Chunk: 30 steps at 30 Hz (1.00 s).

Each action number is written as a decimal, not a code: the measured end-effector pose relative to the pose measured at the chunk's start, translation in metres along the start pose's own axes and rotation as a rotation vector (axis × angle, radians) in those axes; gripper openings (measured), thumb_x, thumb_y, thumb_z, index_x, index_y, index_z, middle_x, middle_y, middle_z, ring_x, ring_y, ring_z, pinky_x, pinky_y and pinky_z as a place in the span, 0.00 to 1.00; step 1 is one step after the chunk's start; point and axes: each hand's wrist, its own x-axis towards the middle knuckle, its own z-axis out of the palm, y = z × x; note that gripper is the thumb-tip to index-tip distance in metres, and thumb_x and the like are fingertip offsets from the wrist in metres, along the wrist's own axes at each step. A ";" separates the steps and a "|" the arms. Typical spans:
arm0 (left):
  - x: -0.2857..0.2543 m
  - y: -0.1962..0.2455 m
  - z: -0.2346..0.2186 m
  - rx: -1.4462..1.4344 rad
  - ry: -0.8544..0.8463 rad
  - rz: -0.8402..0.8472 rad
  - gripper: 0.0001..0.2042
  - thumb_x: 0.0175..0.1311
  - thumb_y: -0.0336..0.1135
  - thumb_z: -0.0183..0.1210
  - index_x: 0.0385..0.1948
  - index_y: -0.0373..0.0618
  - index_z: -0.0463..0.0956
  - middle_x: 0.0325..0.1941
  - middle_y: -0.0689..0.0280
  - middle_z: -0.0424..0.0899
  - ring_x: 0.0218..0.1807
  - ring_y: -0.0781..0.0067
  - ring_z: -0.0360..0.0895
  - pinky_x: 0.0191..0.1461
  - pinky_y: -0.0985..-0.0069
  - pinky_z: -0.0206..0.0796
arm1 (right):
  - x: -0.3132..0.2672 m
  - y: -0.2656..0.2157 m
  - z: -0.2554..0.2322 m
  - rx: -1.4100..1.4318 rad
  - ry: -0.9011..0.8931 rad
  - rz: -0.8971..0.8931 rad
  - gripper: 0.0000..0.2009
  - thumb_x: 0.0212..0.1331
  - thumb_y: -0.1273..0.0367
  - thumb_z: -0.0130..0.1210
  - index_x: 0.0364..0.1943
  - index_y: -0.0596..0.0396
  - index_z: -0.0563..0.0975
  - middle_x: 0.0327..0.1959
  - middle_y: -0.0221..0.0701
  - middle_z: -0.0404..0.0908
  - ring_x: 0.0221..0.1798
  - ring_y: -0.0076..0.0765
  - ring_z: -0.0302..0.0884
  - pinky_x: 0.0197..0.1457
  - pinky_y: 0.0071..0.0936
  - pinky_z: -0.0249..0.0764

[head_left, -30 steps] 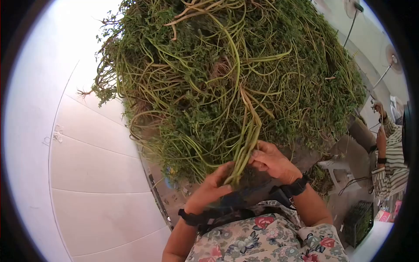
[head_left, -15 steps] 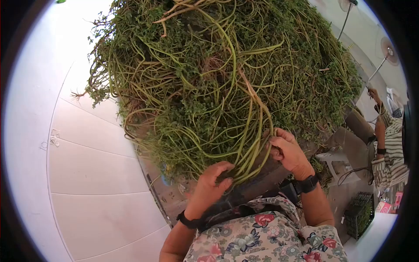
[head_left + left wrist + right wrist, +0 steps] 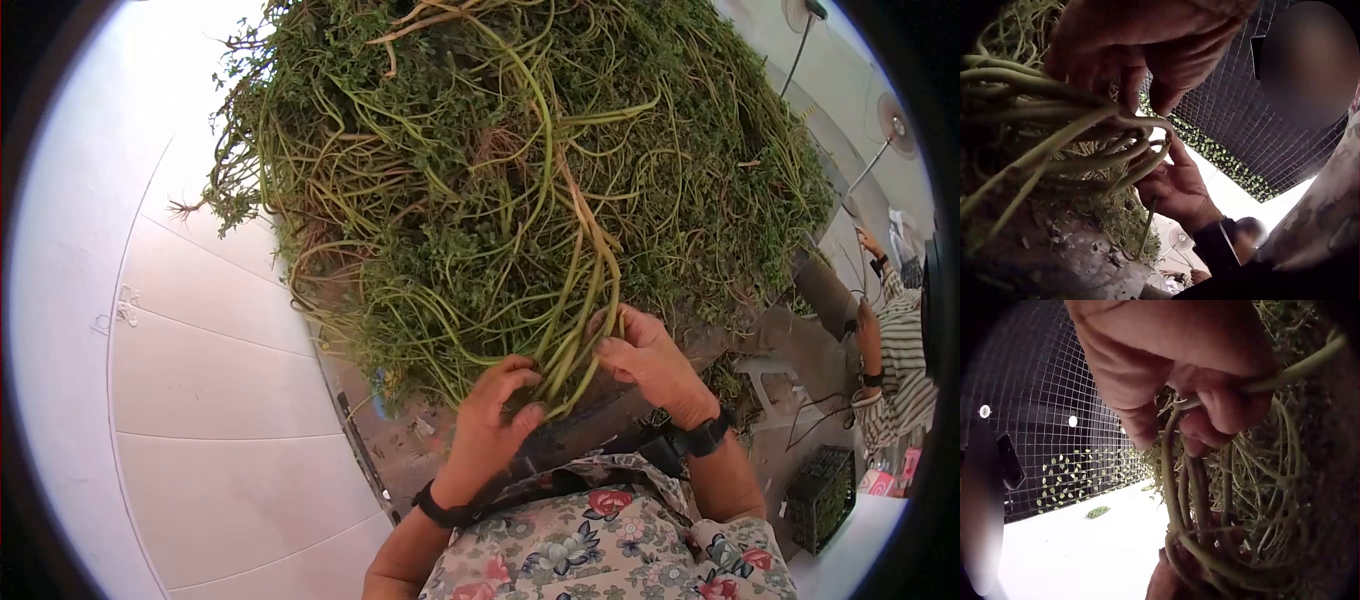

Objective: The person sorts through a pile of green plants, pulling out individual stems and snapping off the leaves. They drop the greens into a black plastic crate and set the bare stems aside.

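Observation:
A bundle of thick green stems [image 3: 568, 362] bends in a loop between the two hands at the near edge of a big leafy heap [image 3: 450, 200]. The right hand [image 3: 655, 368] pinches a stem at the bundle's right side; in the right wrist view the fingers of this hand [image 3: 1191, 369] curl round one stem. On the left, the left hand [image 3: 490, 428] curls its fingers and thumb round the looped stems, seen close up as a hand [image 3: 1147, 50] over the bend in the left wrist view. Pale brown roots [image 3: 590, 225] extend from the bundle over the heap.
A white panelled surface [image 3: 220, 500] lies left of the heap. At the right are another person in a striped shirt [image 3: 905, 345], a black crate [image 3: 822, 500], a white plastic chair [image 3: 770, 385] and standing fans [image 3: 893, 120].
The right hand moved right with a stem, spreading the bundle, then slightly back toward the left. The left hand has shifted little. The person at the right changed arm position.

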 end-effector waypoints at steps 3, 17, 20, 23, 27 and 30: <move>0.003 0.011 0.000 0.026 -0.046 -0.064 0.17 0.50 0.34 0.62 0.42 0.45 0.71 0.49 0.57 0.74 0.49 0.52 0.74 0.49 0.69 0.67 | -0.001 -0.006 0.008 -0.069 0.055 0.055 0.09 0.54 0.68 0.52 0.39 0.53 0.70 0.23 0.20 0.67 0.20 0.12 0.55 0.21 0.12 0.50; 0.012 0.011 -0.019 0.417 0.278 -0.016 0.10 0.49 0.26 0.57 0.34 0.44 0.73 0.31 0.60 0.79 0.32 0.55 0.77 0.35 0.67 0.68 | -0.018 -0.022 0.013 -0.247 -0.005 0.017 0.13 0.53 0.73 0.46 0.43 0.60 0.70 0.31 0.26 0.73 0.32 0.18 0.67 0.34 0.18 0.65; 0.019 0.008 -0.041 0.475 0.337 -0.016 0.09 0.50 0.25 0.56 0.35 0.43 0.73 0.30 0.59 0.79 0.29 0.56 0.76 0.32 0.68 0.68 | -0.025 -0.031 0.005 -0.073 -0.043 0.059 0.13 0.51 0.73 0.47 0.43 0.58 0.71 0.26 0.23 0.70 0.24 0.13 0.62 0.25 0.13 0.58; 0.023 0.004 -0.046 0.460 0.365 -0.002 0.08 0.51 0.24 0.55 0.35 0.43 0.74 0.29 0.59 0.79 0.28 0.57 0.76 0.31 0.69 0.67 | -0.023 -0.025 -0.008 0.227 -0.063 -0.007 0.12 0.53 0.73 0.48 0.42 0.57 0.72 0.22 0.19 0.67 0.19 0.11 0.54 0.20 0.11 0.49; 0.020 0.002 -0.039 0.336 0.349 -0.078 0.08 0.51 0.24 0.56 0.35 0.43 0.74 0.29 0.59 0.78 0.27 0.58 0.76 0.32 0.70 0.67 | -0.013 -0.010 -0.011 0.474 -0.133 0.031 0.11 0.56 0.70 0.48 0.43 0.57 0.73 0.22 0.20 0.68 0.19 0.12 0.54 0.20 0.11 0.48; 0.013 0.004 -0.028 0.280 0.294 -0.092 0.09 0.51 0.24 0.56 0.36 0.44 0.73 0.29 0.59 0.78 0.28 0.59 0.76 0.32 0.70 0.67 | -0.010 -0.002 -0.005 0.251 -0.104 0.080 0.11 0.57 0.70 0.48 0.43 0.57 0.72 0.22 0.20 0.67 0.18 0.11 0.52 0.19 0.12 0.49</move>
